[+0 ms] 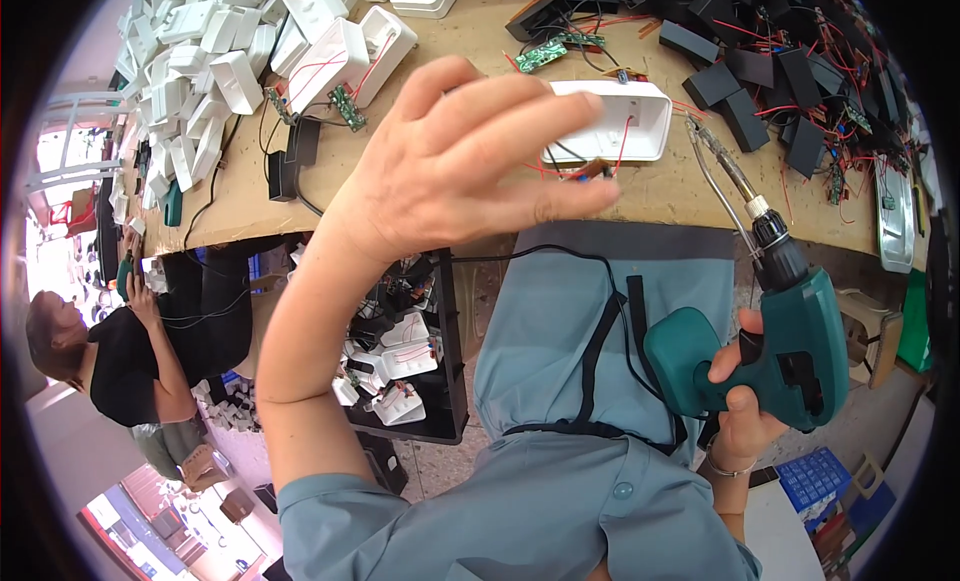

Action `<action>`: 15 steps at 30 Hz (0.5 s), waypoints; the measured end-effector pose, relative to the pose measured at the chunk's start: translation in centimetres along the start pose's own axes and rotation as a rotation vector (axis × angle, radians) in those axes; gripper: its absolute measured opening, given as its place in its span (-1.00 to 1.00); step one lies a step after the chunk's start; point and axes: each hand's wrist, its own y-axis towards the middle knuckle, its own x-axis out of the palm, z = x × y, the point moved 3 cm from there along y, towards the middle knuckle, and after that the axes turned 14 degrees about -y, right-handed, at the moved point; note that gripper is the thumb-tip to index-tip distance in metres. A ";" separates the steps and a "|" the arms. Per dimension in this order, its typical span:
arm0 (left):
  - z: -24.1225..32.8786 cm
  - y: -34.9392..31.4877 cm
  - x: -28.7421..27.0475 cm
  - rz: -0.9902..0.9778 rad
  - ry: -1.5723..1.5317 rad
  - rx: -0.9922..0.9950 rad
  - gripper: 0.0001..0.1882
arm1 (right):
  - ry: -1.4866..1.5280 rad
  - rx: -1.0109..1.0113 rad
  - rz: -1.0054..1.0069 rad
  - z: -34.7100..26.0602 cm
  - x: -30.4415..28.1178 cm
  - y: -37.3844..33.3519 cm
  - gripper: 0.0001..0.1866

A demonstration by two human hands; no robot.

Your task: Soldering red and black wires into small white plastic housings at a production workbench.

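My left hand (455, 166) is raised over the bench with its fingers stretched out and apart, and nothing shows between them. Past its fingertips lies a white rectangular plastic housing (650, 126), open side up, with red and black wires; my fingers cover its left part. A small component (597, 169) with wires sits at the housing's near edge. My right hand (745, 421) is wrapped around the grip of a dark green soldering gun (818, 321). Its metal tip (735, 171) and thin side tube point up and left, over the bench to the right of the housing.
White housings (205, 51) pile up at the far left, black cases (745, 121) with red wires at the far right. Green circuit boards (541, 56) lie behind. A black crate (455, 381) of wired parts stands below the bench. A co-worker (130, 366) sits at left. A cable (610, 266) crosses my lap.
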 end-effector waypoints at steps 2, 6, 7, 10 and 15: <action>0.3 0.0 0.4 -0.014 -0.040 -0.087 -0.61 | 0.015 0.010 0.009 0.1 0.1 -0.1 -0.26; 0.2 0.4 0.7 -0.169 -0.056 0.001 -0.58 | 0.018 0.017 0.010 0.2 0.1 -0.1 -0.26; 0.1 0.3 0.9 -0.193 -0.080 0.012 -0.59 | 0.026 0.019 0.011 0.2 0.1 -0.1 -0.26; -0.2 0.3 0.8 -0.218 -0.129 0.024 -0.65 | 0.016 -0.007 0.005 0.0 0.0 0.1 -0.26; 0.0 0.6 0.2 -0.191 -0.180 -0.034 -0.81 | 0.042 0.001 -0.002 0.3 0.0 0.1 -0.26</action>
